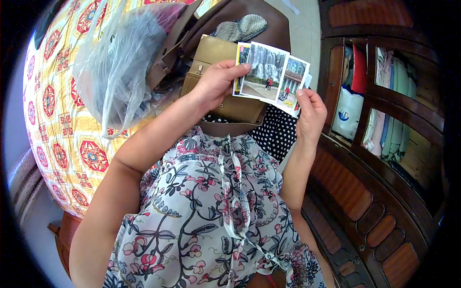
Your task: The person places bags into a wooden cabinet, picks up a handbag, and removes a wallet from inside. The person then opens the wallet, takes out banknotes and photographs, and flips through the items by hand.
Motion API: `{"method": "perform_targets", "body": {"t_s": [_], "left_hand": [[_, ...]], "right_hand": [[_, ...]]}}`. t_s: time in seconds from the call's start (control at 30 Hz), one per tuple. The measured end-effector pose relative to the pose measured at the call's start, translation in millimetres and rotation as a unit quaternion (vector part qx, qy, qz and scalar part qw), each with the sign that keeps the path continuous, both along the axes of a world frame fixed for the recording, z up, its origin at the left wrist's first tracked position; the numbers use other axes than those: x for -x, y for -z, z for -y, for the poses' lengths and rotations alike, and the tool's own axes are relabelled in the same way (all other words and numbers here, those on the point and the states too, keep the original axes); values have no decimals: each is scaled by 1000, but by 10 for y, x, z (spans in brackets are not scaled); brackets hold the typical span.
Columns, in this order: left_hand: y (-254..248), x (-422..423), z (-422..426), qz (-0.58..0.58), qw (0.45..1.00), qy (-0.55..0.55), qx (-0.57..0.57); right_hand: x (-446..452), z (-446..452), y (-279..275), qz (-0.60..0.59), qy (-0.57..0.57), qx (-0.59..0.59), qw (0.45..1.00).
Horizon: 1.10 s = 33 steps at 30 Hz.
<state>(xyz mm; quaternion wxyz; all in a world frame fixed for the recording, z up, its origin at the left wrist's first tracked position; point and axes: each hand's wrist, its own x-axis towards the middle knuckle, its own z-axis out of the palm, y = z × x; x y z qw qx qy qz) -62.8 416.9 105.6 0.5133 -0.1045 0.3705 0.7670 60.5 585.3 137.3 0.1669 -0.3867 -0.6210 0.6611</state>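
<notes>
Between my two hands is a small fanned stack of photographs (264, 65). The wide front one shows a waterfall with two people in red; a second photo (293, 79) peeks out at its right, showing a person before a building. My left hand (218, 82) pinches the left edge, its thumb lying on the front. With thumb and fingers closed, my right hand (309, 110) grips the lower right edge. Below the photos, an olive-tan bag (211, 50) lies over a larger brown leather bag (261, 17). Part of the stack's back is hidden.
A clear plastic bag (115, 72) of dark contents sits on the patterned bedspread (60, 110) at left. Grey knitted items (240, 29) rest on the brown bag. Along the right stands a dark wooden cabinet (355, 187) with folded cloths (396, 120) and a white packet (347, 113).
</notes>
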Motion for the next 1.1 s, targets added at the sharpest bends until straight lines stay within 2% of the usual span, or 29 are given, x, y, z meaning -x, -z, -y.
{"method": "perform_targets", "body": {"t_s": [0.27, 1.1], "left_hand": [[40, -14, -22, -2, 1000, 7, 6], [23, -49, -49, -10, 1000, 5, -5]], "right_hand": [[8, 34, 23, -25, -52, 6, 998], [57, 137, -11, -11, -63, 20, 998]]}}
